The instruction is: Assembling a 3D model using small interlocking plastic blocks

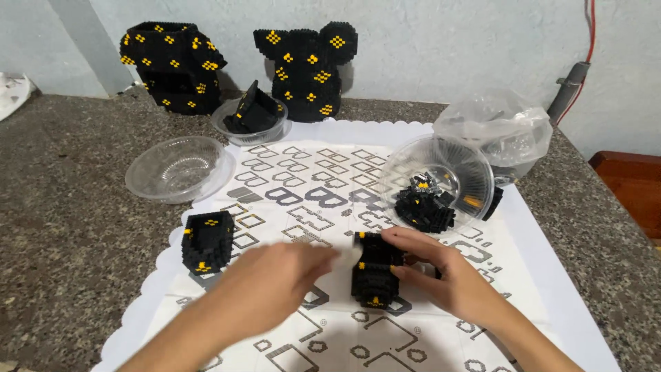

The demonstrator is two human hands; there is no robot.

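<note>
My right hand (pixel 441 270) grips a small black block build with yellow studs (pixel 375 274) that stands on the white patterned mat (pixel 296 200). My left hand (pixel 275 282) is blurred just left of that build, fingers spread, holding nothing I can see. A second black build with yellow studs (pixel 208 240) stands on the mat further left, apart from both hands.
A tilted clear bowl (pixel 441 180) holds loose black and yellow blocks. An empty clear bowl (pixel 177 167) sits at left, another (pixel 250 118) with a black piece behind. Two large black block figures (pixel 172 65), (pixel 306 65) lean on the wall. A plastic bag (pixel 499 127) lies at right.
</note>
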